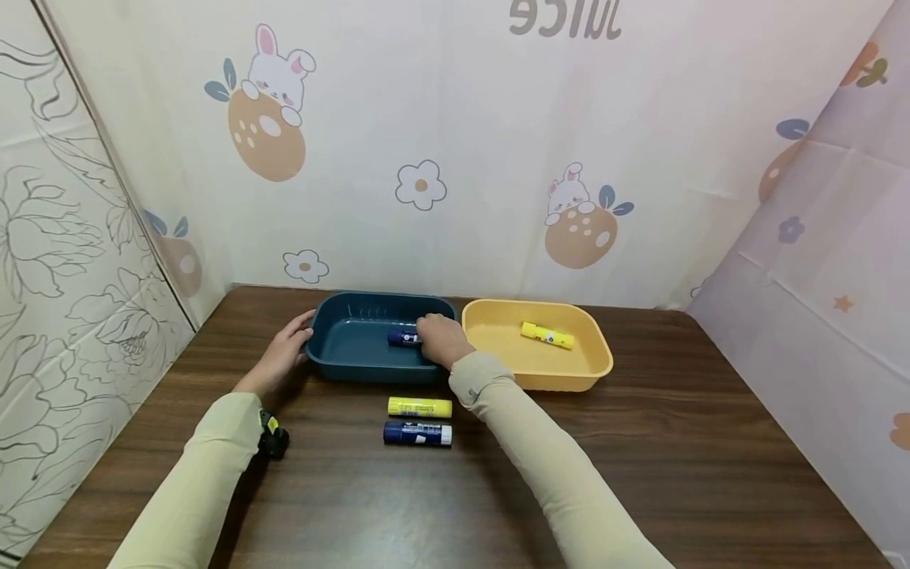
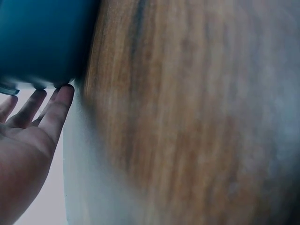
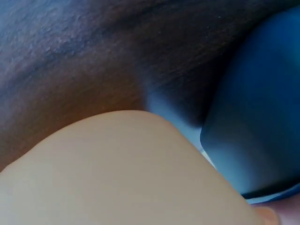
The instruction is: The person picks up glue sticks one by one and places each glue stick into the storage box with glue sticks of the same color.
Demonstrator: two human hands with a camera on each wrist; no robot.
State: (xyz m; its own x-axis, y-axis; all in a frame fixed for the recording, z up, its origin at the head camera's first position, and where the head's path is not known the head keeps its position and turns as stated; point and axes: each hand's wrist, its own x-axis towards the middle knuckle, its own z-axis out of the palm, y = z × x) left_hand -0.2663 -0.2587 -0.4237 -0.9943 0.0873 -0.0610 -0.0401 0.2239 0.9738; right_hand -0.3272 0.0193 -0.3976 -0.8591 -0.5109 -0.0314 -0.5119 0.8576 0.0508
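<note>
On the left, a dark blue tray [image 1: 373,373] has my left hand [image 1: 284,352] at its end. In the left wrist view the fingertips [image 2: 65,91] of that hand touch the tray's outer wall, fingers nearly straight. My right hand [image 1: 442,340] reaches over the near right part of this tray. It grips one end of a navy glue stick [image 1: 403,338] lying low inside the tray; the other end sticks out to the left of the fingers. The right wrist view shows the blue tray's outer wall [image 3: 262,122] close by, while most of the hand is hidden there.
A yellow tray [image 1: 554,379] stands right beside the blue one, with a yellow glue stick [image 1: 547,335] lying in it. In front of the trays, another yellow glue stick [image 1: 419,407] and a navy glue stick with a white cap [image 1: 417,434] lie parallel on the wooden table [image 1: 341,506].
</note>
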